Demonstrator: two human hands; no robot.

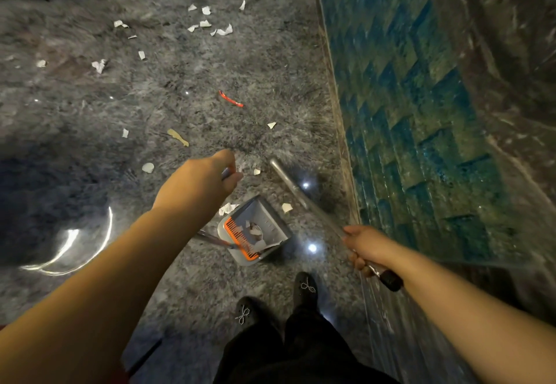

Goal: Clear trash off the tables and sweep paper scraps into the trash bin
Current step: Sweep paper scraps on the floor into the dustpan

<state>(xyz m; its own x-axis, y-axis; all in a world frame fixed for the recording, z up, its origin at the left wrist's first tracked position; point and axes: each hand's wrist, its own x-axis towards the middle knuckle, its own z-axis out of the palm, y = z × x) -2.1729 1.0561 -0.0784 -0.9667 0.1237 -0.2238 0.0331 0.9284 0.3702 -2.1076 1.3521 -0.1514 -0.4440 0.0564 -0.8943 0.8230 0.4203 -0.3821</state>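
The right hand (365,246) grips the black-capped near end of a silver broom handle (293,188), whose long axis slants up and left from the hand toward the dark bristles (255,140) spread on the grey marbled floor (75,112) beside the blue tiled wall base (421,112). The left hand (210,176) curls round a thin metal pole (210,237) that leads down to the grey dustpan (255,230). The dustpan has an orange comb edge, holds a few white paper scraps (255,230), and its mouth faces up-left toward more scraps (207,24) and a red wrapper (230,99) scattered farther out.
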